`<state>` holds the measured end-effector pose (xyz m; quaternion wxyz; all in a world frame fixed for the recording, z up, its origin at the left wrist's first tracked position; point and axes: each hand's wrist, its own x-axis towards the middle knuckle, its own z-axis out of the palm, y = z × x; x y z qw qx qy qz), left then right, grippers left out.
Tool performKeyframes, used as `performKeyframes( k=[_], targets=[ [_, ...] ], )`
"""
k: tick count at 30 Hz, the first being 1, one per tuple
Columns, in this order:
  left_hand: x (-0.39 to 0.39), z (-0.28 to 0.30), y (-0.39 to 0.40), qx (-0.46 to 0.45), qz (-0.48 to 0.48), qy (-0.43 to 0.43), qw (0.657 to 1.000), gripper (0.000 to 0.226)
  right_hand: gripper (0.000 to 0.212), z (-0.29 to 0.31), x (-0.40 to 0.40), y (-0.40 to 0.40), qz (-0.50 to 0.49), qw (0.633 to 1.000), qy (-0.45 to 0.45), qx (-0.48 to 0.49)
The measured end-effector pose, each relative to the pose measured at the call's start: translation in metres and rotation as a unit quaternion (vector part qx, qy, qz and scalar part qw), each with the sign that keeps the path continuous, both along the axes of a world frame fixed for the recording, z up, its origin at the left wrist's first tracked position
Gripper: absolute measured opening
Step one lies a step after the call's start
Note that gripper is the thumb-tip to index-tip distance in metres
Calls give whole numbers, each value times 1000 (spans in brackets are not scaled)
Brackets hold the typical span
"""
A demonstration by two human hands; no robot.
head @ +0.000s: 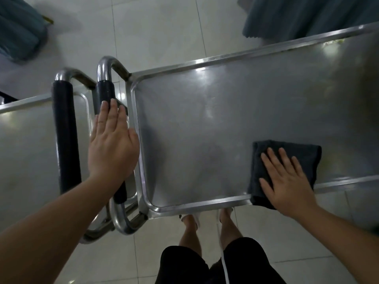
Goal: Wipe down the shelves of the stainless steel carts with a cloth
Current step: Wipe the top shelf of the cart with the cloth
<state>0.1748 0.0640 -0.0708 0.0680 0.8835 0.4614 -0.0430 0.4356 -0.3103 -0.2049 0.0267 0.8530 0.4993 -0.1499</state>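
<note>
1. My right hand (287, 179) lies flat, fingers straight and spread, pressing the dark cloth (287, 154) onto the cart's top shelf (205, 130).
2. The cloth sits folded under my palm at the shelf's near edge, one corner hanging over the rim.
3. My left hand (112, 144) is open, fingers straight and together, over the cart's black-padded handle (105, 89); whether it touches, I cannot tell.
4. A second cart (20, 140) stands just left.
</note>
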Motion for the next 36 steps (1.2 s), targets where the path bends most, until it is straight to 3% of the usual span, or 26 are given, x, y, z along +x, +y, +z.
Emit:
performKeyframes(
  k=[3, 12, 18, 23, 27, 31, 36],
  targets=[
    [-2, -4, 3, -1, -3, -9, 1000, 65, 75, -1, -60, 41, -9, 999, 10, 29],
    [-5, -10, 7, 15, -9, -22, 1000, 64, 70, 8, -257, 187, 117, 982, 114, 94],
    [-6, -10, 5, 6, -16, -30, 999, 64, 72, 1, -216, 168, 195, 971, 106, 94],
    [-6, -8, 6, -4, -17, -42, 999, 65, 77, 1, -72, 102, 86, 994, 36, 60],
    [-5, -10, 7, -4, -11, -49, 999, 65, 74, 5, 31, 64, -113, 993, 5, 17],
    [-7, -14, 9, 3, -10, -52, 999, 64, 75, 3, -20, 116, -293, 956, -21, 22],
    [-8, -18, 11, -2, -10, -62, 998, 64, 75, 12, -163, 204, -145, 987, 26, 65]
  ],
)
